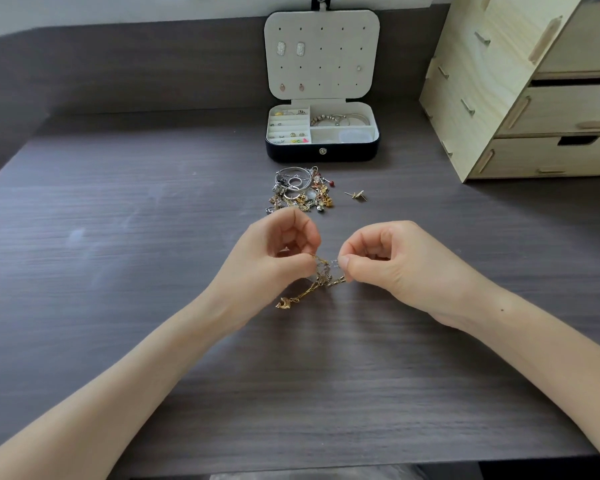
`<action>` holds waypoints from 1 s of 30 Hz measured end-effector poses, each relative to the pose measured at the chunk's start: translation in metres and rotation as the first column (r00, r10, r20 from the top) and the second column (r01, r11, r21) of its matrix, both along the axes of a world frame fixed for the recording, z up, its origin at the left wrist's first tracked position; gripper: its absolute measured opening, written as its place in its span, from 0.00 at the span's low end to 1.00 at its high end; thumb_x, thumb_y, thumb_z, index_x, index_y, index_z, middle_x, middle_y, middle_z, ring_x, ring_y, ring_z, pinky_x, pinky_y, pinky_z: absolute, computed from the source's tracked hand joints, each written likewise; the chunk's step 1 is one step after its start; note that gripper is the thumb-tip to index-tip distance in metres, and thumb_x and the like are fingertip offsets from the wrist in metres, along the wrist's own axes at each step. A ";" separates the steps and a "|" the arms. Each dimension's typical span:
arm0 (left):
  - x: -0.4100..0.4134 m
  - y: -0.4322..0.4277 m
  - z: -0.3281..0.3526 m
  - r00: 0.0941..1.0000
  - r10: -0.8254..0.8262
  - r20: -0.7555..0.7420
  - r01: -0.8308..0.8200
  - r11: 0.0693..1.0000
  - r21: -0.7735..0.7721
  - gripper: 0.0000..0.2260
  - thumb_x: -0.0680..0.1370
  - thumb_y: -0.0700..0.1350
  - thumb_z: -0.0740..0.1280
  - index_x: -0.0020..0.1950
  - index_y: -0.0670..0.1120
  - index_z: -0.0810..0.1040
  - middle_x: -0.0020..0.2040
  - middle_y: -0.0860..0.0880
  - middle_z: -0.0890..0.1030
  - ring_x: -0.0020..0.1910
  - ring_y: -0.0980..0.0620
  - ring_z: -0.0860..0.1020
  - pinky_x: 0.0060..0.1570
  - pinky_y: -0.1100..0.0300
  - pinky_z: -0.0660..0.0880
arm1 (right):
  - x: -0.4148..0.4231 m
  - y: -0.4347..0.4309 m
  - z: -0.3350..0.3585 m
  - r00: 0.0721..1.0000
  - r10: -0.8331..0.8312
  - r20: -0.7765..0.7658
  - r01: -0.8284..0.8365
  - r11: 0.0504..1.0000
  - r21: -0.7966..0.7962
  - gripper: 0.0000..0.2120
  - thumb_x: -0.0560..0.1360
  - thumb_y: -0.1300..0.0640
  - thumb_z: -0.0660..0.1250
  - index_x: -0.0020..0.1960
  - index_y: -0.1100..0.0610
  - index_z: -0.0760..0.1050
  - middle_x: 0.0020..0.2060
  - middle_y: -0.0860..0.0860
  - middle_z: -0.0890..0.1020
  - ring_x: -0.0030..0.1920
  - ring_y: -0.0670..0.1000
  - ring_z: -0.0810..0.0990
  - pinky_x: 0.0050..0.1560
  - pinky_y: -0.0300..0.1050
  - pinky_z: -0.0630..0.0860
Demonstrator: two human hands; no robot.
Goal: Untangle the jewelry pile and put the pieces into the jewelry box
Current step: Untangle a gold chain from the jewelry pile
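Observation:
A tangle of gold and silver chains [323, 275] hangs between my two hands above the dark table, with a gold pendant [284, 303] dangling at its lower left. My left hand [274, 254] pinches one side of the tangle, and my right hand [388, 261] pinches the other side. Beyond my hands lies the jewelry pile [300, 190] of rings, bangles and charms. The open jewelry box [323, 152] stands behind the pile, its lid upright with several earrings pinned on it. Rings, studs and bracelets sit in its compartments.
A small gold earring [356, 195] lies alone to the right of the pile. A pale wooden drawer unit [520, 88] stands at the back right. The dark wood-grain table [118, 237] extends left, and its front edge runs along the bottom.

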State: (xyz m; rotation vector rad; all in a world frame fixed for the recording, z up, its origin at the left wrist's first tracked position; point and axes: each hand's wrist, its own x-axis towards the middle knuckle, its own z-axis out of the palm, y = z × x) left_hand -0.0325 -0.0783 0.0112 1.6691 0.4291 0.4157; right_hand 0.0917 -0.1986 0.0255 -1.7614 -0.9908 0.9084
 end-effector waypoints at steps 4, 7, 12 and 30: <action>0.002 0.001 -0.006 0.996 0.072 -0.045 -0.060 0.973 0.224 0.04 0.67 0.40 0.63 0.39 0.47 0.74 0.33 0.52 0.74 0.32 0.53 0.69 0.34 0.63 0.67 | 0.000 0.000 -0.001 1.000 0.000 0.009 0.000 1.000 0.014 0.08 0.73 0.61 0.68 0.35 0.55 0.78 0.27 0.44 0.78 0.31 0.41 0.74 0.36 0.32 0.70; 0.003 -0.002 -0.009 0.994 0.092 -0.056 -0.069 0.940 0.335 0.03 0.70 0.42 0.63 0.41 0.48 0.75 0.32 0.51 0.76 0.31 0.48 0.71 0.34 0.58 0.69 | 0.000 0.000 -0.002 1.000 0.004 0.027 -0.004 1.000 0.020 0.08 0.73 0.61 0.69 0.35 0.55 0.78 0.28 0.44 0.78 0.31 0.41 0.74 0.36 0.32 0.71; 0.003 -0.001 -0.011 0.996 0.077 -0.054 -0.050 0.920 0.388 0.04 0.78 0.44 0.65 0.43 0.47 0.75 0.28 0.55 0.73 0.29 0.55 0.70 0.31 0.63 0.67 | 0.000 0.001 -0.002 0.998 -0.008 0.063 0.007 1.000 0.014 0.07 0.73 0.61 0.68 0.36 0.55 0.79 0.28 0.44 0.78 0.31 0.40 0.74 0.35 0.33 0.71; 0.006 -0.003 -0.010 0.996 0.079 -0.049 -0.075 0.994 0.077 0.21 0.78 0.58 0.57 0.36 0.43 0.72 0.25 0.49 0.72 0.26 0.54 0.68 0.28 0.64 0.65 | -0.001 0.003 -0.005 0.996 -0.009 0.088 0.010 1.000 -0.011 0.05 0.72 0.63 0.68 0.37 0.59 0.79 0.30 0.46 0.79 0.31 0.42 0.74 0.36 0.35 0.71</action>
